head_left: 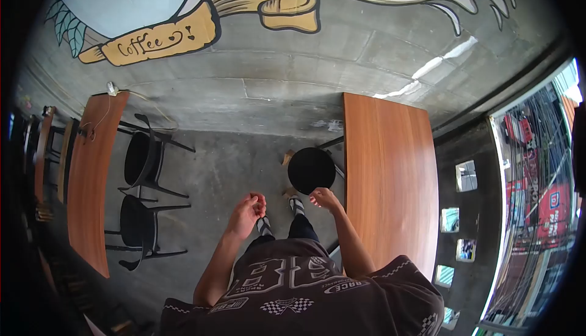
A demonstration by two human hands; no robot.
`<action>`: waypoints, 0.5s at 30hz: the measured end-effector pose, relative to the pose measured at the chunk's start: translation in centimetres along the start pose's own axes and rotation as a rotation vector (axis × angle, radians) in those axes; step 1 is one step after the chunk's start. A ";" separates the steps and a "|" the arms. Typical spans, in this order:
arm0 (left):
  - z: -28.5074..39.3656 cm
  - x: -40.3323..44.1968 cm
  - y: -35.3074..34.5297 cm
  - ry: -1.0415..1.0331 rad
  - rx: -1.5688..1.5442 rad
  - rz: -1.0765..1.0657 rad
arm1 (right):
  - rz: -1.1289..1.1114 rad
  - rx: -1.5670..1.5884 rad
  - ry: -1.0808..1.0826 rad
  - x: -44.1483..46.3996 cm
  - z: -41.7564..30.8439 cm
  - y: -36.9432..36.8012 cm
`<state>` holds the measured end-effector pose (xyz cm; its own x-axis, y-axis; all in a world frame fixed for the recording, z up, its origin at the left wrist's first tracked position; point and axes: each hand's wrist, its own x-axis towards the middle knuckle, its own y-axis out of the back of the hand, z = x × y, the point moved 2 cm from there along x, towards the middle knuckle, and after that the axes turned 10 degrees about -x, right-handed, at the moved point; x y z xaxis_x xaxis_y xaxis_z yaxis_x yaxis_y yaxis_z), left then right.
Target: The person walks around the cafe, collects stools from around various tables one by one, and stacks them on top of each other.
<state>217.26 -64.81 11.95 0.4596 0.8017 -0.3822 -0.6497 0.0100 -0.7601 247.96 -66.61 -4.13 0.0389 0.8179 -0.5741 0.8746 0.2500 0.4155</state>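
Note:
My left hand [248, 215] is in front of my body over the grey floor, its fingers curled in. I see nothing held in it. My right hand [325, 199] also has bent fingers, with no object visible in them. It overlaps the near edge of a round black stool [311, 170] in the view; whether it touches the seat I cannot tell. Just right of that hand runs the long edge of a brown wooden table [390, 177]. My feet in striped socks [296, 204] show between the two hands.
Two black chairs [141, 159] stand at the left beside another wooden table [91, 183], where a cable lies. Ahead rises a grey block wall [256, 101] with a painted coffee banner. A wall with square openings and a window [531, 183] are at the right.

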 end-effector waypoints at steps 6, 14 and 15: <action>-5.1 0.3 3.9 -0.172 -0.138 0.336 | 0.348 -0.302 -0.416 21.6 20.1 -1.0; -14.9 -5.3 8.6 -0.059 -0.262 0.761 | 0.494 -0.157 -0.771 32.8 28.0 -0.8; -15.9 -5.8 8.5 -0.080 -0.291 0.774 | 0.497 -0.151 -0.767 33.6 28.6 -1.0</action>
<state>218.71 -78.90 -0.60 -0.1051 0.5586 -0.8228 -0.5766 -0.7083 -0.4072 262.25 -54.18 -43.99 0.7488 0.2962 -0.5929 0.6018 0.0712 0.7955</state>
